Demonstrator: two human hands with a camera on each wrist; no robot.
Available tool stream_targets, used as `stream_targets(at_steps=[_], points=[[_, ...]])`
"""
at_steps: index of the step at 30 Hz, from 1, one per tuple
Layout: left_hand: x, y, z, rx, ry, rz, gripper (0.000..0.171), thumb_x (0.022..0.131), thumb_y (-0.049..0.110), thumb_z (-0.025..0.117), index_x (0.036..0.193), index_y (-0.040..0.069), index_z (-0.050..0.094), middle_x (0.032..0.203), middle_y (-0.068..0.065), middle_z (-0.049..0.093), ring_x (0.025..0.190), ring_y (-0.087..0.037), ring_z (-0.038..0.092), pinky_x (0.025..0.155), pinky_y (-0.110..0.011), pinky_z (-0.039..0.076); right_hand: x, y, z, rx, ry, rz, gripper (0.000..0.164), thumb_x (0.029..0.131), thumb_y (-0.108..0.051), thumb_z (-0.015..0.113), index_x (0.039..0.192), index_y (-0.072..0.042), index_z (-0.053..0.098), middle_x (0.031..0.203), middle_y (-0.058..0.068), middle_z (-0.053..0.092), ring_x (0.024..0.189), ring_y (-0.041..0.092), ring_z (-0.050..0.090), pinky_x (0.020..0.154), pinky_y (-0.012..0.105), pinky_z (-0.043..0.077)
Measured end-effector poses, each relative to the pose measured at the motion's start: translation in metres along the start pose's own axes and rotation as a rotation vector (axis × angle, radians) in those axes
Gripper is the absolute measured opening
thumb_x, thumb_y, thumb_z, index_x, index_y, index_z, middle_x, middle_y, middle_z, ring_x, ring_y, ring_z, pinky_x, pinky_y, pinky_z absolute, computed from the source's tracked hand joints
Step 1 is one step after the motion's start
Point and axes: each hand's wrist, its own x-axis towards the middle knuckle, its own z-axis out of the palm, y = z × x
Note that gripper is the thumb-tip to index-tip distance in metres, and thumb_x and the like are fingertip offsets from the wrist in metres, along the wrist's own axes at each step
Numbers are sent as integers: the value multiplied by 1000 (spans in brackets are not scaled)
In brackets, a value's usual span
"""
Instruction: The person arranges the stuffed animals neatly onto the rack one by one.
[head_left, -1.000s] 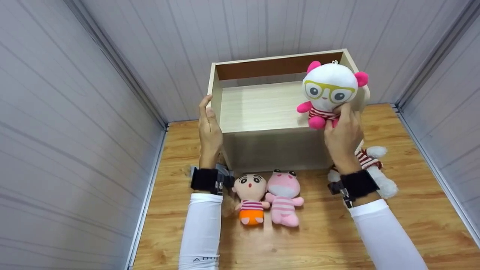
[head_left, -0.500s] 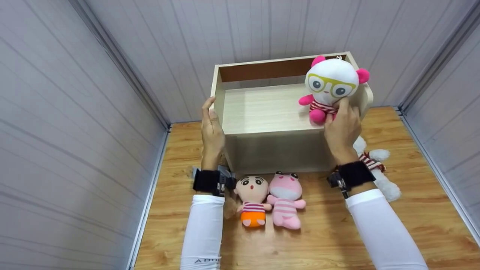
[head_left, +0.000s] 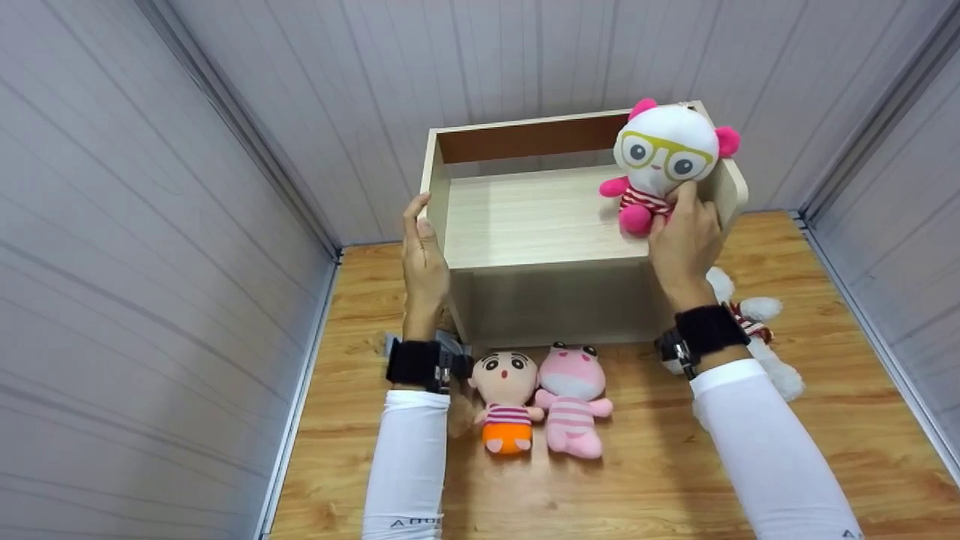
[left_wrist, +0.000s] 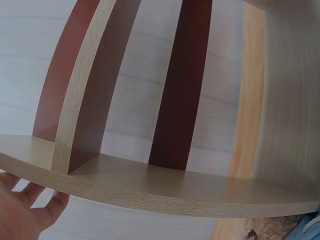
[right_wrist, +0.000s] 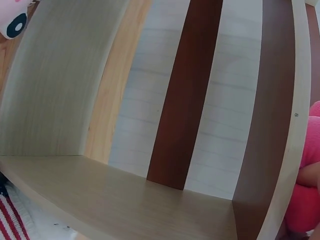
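Observation:
A pale wooden shelf unit (head_left: 525, 217) stands against the back wall. Its open upper level has a raised side panel at each end. My right hand (head_left: 684, 244) pinches a white and pink panda plush toy (head_left: 667, 142) by its striped body, at the right end of that level. Only part of the panda's pink body (right_wrist: 311, 142) shows at the edge of the right wrist view. Whether its bottom touches the board is hard to tell. My left hand (head_left: 425, 270) rests against the left side panel (left_wrist: 150, 197), fingers extended along its outer face.
On the wooden floor before the unit lie a doll in orange shorts (head_left: 506, 405) and a pink frog plush (head_left: 571, 405). A white plush (head_left: 761, 352) lies by my right forearm. A brown fluffy toy (head_left: 459, 416) is partly hidden by my left wrist.
My right hand has carried the panda farther back and slightly right over the upper level. The left hand keeps its place on the side panel.

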Motion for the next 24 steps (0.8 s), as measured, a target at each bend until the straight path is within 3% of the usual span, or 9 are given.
stream_targets(at_steps=[4, 12, 19, 24], points=[[-1, 0, 0, 6, -3, 0, 52, 111, 46, 21, 149, 18, 42, 158, -5, 45, 151, -19, 37, 123, -38, 29, 4, 1, 2, -6, -17, -3, 23, 88, -5, 66, 109, -6, 55, 101, 26, 67, 104, 47, 61, 90, 60, 44], [0, 2, 5, -2, -3, 4, 69, 103, 62, 20, 149, 16, 42, 158, -7, 45, 150, -20, 37, 122, -38, 30, 10, 3, 2, -14, -63, 14, 26, 90, -6, 66, 113, -6, 53, 107, 26, 67, 107, 48, 61, 93, 60, 44], [-1, 1, 6, -9, -4, -18, 41, 113, 30, 26, 149, 20, 43, 159, -4, 44, 151, -21, 37, 122, -41, 30, 15, 4, 3, -34, -102, 26, 28, 94, -11, 65, 118, -8, 51, 115, 20, 67, 110, 48, 63, 89, 62, 47], [-1, 1, 7, -20, -1, -24, 39, 113, 23, 28, 149, 22, 44, 159, -4, 45, 150, -22, 38, 122, -43, 30, 15, 7, 8, -23, -93, 30, 29, 97, -15, 63, 121, -9, 49, 116, 19, 65, 109, 46, 63, 86, 62, 48]])
